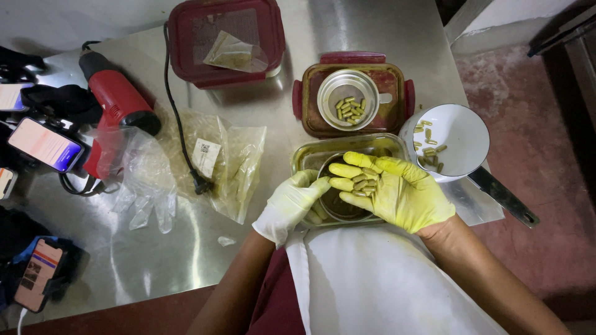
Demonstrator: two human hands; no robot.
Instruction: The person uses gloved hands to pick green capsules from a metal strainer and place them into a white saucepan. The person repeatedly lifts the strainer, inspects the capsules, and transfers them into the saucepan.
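Sorting step: yellow-stained gloved right hand (397,189) lay open, cupping olive-green capsules (362,184) over a glass container (304,155); pale-gloved left hand (292,201) gripped its round metal cup (340,208). Next move likely needs steady tipping.

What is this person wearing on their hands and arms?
Both hands wear thin disposable gloves. The left hand has a whitish glove with a faint yellow tinge; the glove on the right hand is stained strongly yellow-green. The gloves end at the wrists and the forearms are bare, with no sleeves. A white apron covers a maroon garment.
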